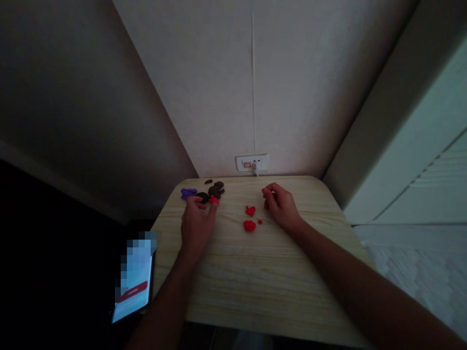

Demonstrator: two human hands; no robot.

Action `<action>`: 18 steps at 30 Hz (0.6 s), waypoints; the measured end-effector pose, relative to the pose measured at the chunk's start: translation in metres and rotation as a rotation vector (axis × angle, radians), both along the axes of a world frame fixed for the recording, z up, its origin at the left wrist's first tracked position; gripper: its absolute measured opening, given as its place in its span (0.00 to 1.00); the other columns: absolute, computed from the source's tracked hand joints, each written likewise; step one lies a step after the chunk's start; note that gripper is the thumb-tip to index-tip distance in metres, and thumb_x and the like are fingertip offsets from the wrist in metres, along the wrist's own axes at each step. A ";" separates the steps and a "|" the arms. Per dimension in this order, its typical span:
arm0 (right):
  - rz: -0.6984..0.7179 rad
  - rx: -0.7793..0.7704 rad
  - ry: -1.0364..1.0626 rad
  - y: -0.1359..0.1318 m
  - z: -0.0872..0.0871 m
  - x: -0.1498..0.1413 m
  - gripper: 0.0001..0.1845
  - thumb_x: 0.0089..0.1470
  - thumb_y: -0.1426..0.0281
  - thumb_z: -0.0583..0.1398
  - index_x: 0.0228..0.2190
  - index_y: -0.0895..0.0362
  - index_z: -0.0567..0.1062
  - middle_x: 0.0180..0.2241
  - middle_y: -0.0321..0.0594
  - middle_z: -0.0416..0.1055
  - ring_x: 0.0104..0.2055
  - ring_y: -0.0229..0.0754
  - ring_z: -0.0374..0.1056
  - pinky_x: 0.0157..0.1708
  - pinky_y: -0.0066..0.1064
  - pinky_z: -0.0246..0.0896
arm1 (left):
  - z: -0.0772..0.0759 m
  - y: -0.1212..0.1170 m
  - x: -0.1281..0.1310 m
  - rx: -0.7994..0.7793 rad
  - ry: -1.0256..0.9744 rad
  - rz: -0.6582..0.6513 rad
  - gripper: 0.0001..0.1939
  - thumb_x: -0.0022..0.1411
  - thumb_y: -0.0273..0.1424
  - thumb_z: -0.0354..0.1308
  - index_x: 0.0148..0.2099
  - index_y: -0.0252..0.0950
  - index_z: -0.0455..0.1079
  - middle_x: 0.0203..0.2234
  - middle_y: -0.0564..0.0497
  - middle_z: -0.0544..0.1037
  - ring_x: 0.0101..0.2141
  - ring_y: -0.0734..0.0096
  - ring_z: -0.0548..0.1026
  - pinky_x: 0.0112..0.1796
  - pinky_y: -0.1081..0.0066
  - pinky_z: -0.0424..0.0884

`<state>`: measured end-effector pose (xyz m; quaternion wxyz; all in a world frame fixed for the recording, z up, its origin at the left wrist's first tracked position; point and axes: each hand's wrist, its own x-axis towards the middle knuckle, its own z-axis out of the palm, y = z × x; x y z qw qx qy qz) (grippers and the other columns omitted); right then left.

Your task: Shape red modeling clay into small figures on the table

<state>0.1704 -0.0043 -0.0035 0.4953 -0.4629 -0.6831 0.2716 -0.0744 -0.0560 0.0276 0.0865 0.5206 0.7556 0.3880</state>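
Red clay (213, 199) at the left hand's (196, 228) fingertips seems pinched; the right hand's (280, 206) curled fingers look empty, just beside a clay heart (250, 210).

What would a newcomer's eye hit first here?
A bright red modelling-clay heart and a red clay lump stand out mid-table on the pale wood-grain tabletop, between the bare left hand and right hand. At the far edge, the left hand reaches a small red clay piece beside dark brown clay discs and a purple clay shape.
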 end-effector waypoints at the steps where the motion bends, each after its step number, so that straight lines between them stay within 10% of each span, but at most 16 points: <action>1: 0.011 -0.014 0.024 0.001 -0.001 0.000 0.15 0.65 0.57 0.55 0.31 0.54 0.69 0.18 0.34 0.69 0.20 0.40 0.66 0.23 0.30 0.59 | -0.001 0.000 0.000 -0.052 0.022 -0.001 0.21 0.59 0.45 0.62 0.48 0.41 0.63 0.34 0.49 0.78 0.33 0.60 0.77 0.35 0.64 0.68; 18: 0.056 -0.083 0.041 0.001 -0.006 -0.003 0.25 0.68 0.48 0.44 0.32 0.53 0.65 0.22 0.36 0.72 0.19 0.38 0.69 0.22 0.29 0.64 | -0.007 0.011 0.007 -0.076 0.103 -0.017 0.20 0.61 0.41 0.62 0.50 0.40 0.59 0.38 0.45 0.82 0.38 0.54 0.80 0.39 0.62 0.70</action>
